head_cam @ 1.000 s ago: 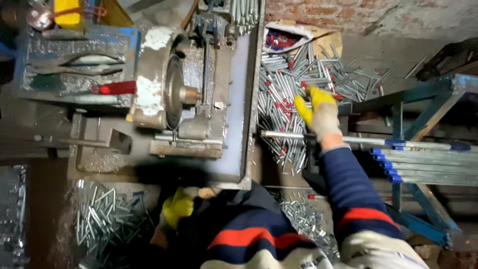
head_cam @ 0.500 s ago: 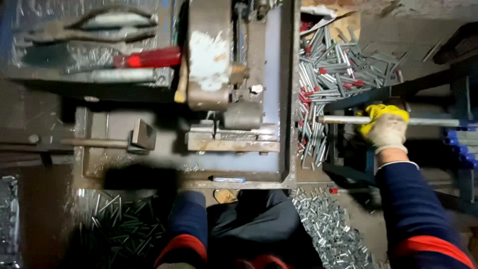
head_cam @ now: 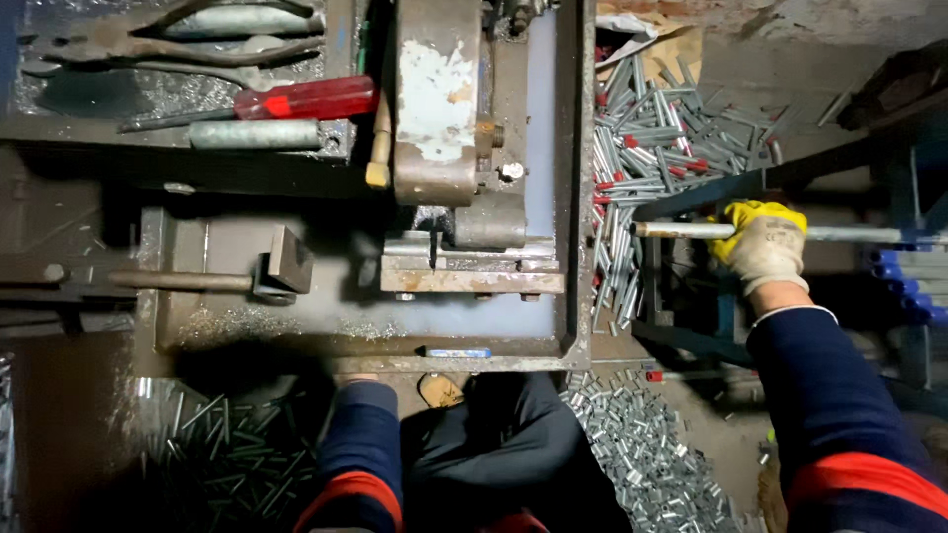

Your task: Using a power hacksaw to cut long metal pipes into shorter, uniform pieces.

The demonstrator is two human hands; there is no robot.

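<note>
Steel cutting machine point(head_cam: 449, 148) anchors our bench point(head_cam: 247, 306): left of it, our left hand is hidden below the edge. Right of it, our right hand point(head_cam: 762, 247) has its fingers closed around a metal rod point(head_cam: 681, 230), not yet under the blade; cut pieces point(head_cam: 642, 148) lie behind.

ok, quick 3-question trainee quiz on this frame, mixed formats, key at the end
1. True or false: the right hand grips a long metal rod that lies level across the view.
2. Multiple choice: the red-handled screwdriver lies (A) in the tray at the top left, (B) on the pile of short cut tubes, (C) in the gloved hand.
3. Fill in: the glove on the right hand has a ____ back over a pale palm.

Key: 1 true; 2 A; 3 yellow. The left hand is out of sight; only its sleeve shows.
</note>
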